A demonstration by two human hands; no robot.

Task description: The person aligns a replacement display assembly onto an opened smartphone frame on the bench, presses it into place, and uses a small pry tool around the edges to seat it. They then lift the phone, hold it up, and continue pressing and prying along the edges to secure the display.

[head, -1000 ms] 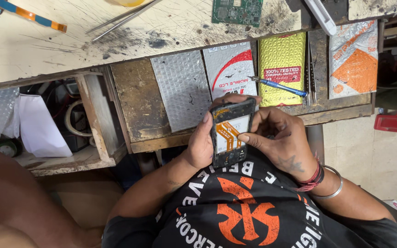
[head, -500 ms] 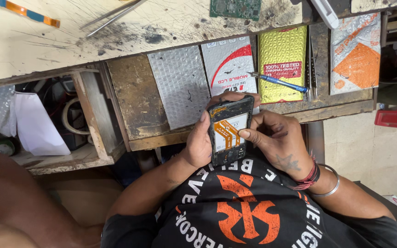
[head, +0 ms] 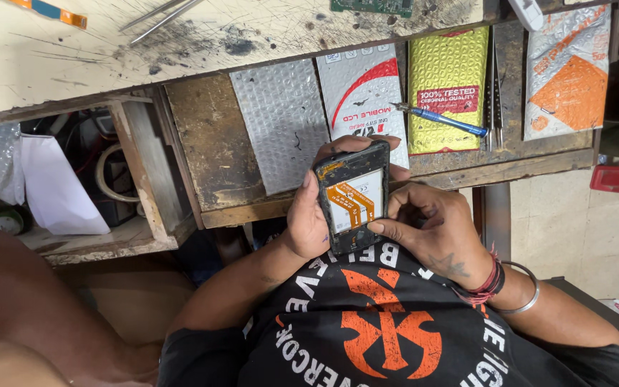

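Between both hands (head: 367, 215), a glossy opened phone (head: 352, 197), orange-ribboned.

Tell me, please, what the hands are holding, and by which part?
An opened phone: left hand grips its left edge, right hand pinches its lower right corner.

We wear a black short-sleeved T-shirt (head: 395, 337) with a big orange emblem and white letters. On our right wrist sit red thread bands (head: 487, 284) and a thin silver metal bangle (head: 528, 290).
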